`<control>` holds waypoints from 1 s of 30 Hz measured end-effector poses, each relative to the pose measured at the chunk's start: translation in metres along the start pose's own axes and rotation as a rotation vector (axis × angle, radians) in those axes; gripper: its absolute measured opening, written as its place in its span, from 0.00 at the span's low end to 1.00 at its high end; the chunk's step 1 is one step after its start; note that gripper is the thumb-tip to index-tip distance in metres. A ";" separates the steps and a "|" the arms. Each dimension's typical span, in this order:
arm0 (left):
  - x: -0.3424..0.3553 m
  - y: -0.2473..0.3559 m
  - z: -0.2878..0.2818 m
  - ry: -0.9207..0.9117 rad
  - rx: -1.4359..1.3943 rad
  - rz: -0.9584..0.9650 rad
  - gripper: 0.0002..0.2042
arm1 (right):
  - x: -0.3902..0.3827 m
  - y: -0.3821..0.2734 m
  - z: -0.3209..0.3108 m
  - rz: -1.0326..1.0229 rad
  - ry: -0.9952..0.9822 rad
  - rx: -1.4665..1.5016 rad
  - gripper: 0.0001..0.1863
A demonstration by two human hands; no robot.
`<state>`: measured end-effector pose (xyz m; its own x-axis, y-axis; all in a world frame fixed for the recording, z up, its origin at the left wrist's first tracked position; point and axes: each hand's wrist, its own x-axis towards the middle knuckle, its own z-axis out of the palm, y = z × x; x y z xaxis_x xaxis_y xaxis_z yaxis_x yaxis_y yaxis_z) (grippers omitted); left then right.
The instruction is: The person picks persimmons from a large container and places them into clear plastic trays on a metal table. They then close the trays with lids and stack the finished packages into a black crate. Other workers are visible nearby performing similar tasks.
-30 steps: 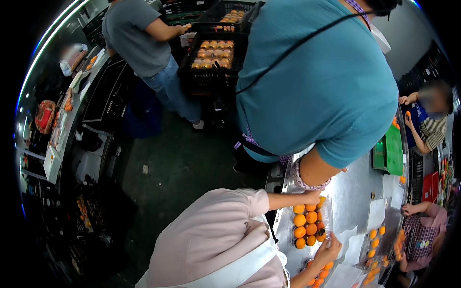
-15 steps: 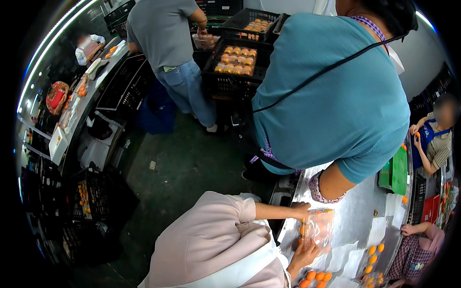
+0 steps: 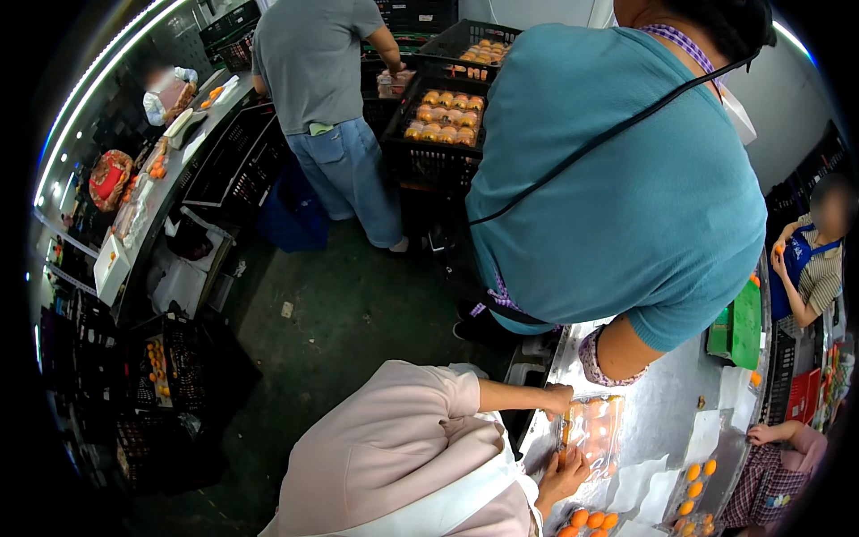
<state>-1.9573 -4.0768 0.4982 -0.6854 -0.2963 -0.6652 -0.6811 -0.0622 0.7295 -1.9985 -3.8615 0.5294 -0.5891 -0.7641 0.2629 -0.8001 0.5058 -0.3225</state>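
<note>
A clear plastic clamshell box (image 3: 592,438) of orange round fruit lies on the metal table in front of me. My left hand (image 3: 558,400) is closed at the box's far left corner, its fingers curled on the edge. At the near left side, my right hand (image 3: 564,476) rests with fingers spread against the lid's rim. The lid lies over the fruit; whether its edges are fastened I cannot tell. Close to my right wrist sits another clear tray of orange fruit (image 3: 588,521), partly cut off by the picture's lower edge.
White paper sheets (image 3: 642,484) and more orange fruit (image 3: 693,490) lie to the right. A co-worker in a teal top (image 3: 617,179) stands close beside the metal table (image 3: 667,376). Behind are black crates (image 3: 434,161) of packed fruit and a person in grey (image 3: 318,72). A green crate (image 3: 735,327) stands farther right.
The fruit shows more clearly through the box lid, which seems to lie flatter. My left hand has shifted slightly at the corner. The person in grey has moved a clear pack slightly.
</note>
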 end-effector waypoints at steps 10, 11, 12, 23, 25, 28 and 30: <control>-0.009 0.005 0.004 0.084 -0.237 0.065 0.21 | 0.007 -0.004 -0.002 0.028 0.008 0.004 0.24; -0.007 0.005 0.004 0.066 -0.277 0.044 0.22 | 0.007 -0.002 0.000 0.027 0.013 0.004 0.23; -0.005 0.006 0.005 0.048 -0.316 0.022 0.24 | 0.007 -0.001 0.000 0.026 0.018 0.004 0.23; 0.022 -0.011 0.042 0.205 -0.289 -0.044 0.27 | 0.003 -0.005 0.002 0.073 0.009 -0.009 0.22; 0.024 -0.012 0.043 0.205 -0.316 -0.028 0.28 | 0.002 -0.008 0.002 0.083 0.046 -0.002 0.22; 0.030 -0.011 0.045 0.205 -0.371 0.012 0.29 | 0.007 0.006 0.007 0.021 0.155 -0.010 0.20; 0.040 -0.031 0.058 0.186 -0.497 0.033 0.30 | 0.011 0.005 0.006 0.051 0.167 -0.035 0.15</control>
<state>-1.9784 -4.0318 0.4391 -0.6162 -0.4671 -0.6342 -0.4246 -0.4812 0.7669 -2.0083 -3.8698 0.5248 -0.6376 -0.6613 0.3951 -0.7702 0.5586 -0.3079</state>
